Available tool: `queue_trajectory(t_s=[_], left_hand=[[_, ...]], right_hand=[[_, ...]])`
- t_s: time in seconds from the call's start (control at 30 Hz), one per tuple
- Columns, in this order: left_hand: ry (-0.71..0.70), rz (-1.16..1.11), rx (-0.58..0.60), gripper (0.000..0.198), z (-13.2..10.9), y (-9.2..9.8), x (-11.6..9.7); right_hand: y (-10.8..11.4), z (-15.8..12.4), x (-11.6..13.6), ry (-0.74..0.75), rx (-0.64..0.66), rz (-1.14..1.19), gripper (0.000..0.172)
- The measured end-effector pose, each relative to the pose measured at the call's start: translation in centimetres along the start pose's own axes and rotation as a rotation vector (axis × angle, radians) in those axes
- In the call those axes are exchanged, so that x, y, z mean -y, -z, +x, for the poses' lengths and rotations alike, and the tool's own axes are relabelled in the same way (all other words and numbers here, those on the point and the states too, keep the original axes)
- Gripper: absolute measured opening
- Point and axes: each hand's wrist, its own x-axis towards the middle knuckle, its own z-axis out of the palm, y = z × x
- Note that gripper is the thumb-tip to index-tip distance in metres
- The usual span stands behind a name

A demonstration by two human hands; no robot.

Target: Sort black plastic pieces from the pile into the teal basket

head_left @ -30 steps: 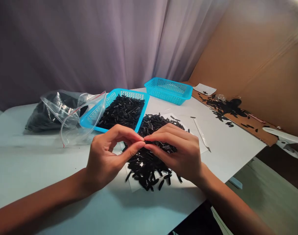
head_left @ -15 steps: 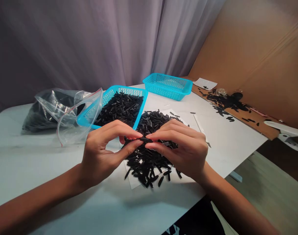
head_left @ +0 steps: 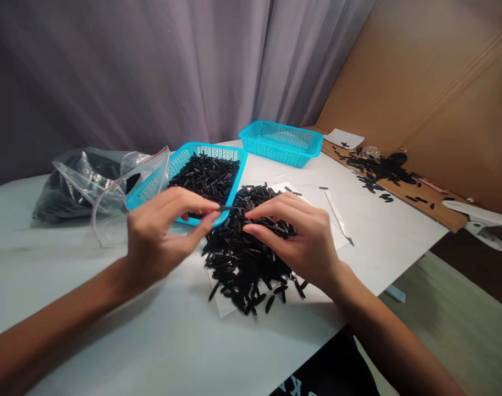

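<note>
A heap of small black plastic pieces point(head_left: 242, 258) lies on a white sheet on the table point(head_left: 160, 341). My left hand point(head_left: 160, 236) pinches one thin black piece point(head_left: 226, 208) between thumb and fingers, just in front of the near blue basket point(head_left: 237, 165), which is filled with the same black pieces. My right hand point(head_left: 296, 236) hovers over the heap with its fingers curled and pressed together at the tips; what they hold, if anything, is hidden.
A clear zip bag point(head_left: 89, 187) with dark pieces lies at the left. A second blue basket point(head_left: 281, 144) stands at the back. More black pieces are scattered on a brown board point(head_left: 399, 181) at the right. The table edge runs close at the right front.
My hands have parted. The left hand moved left toward the near basket with the black piece. The right hand dropped slightly onto the heap.
</note>
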Motion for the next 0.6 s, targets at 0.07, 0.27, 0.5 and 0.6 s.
queue_trajectory(t_s=[0.07,0.27,0.5,0.6], left_hand=[[0.001,0.195,0.083,0.006,0.1,0.2,2.3],[-0.126,0.189,0.224,0.008,-0.5,-0.1,3.7],[-0.466,0.111,0.685,0.009,-1.5,-0.3,-1.1],[-0.271,0.2,0.835,0.015,-2.1,-0.2,-1.2]], right_hand=[[-0.1,-0.1,-0.8,-0.078,0.259,-0.133,0.017],[-0.9,-0.4,-1.6,-0.138,0.664,-0.338,0.035],[-0.9,-0.4,-1.5,-0.182,0.681,-0.284,0.016],[-0.7,-0.4,-1.5,-0.177,0.669,-0.273,0.012]])
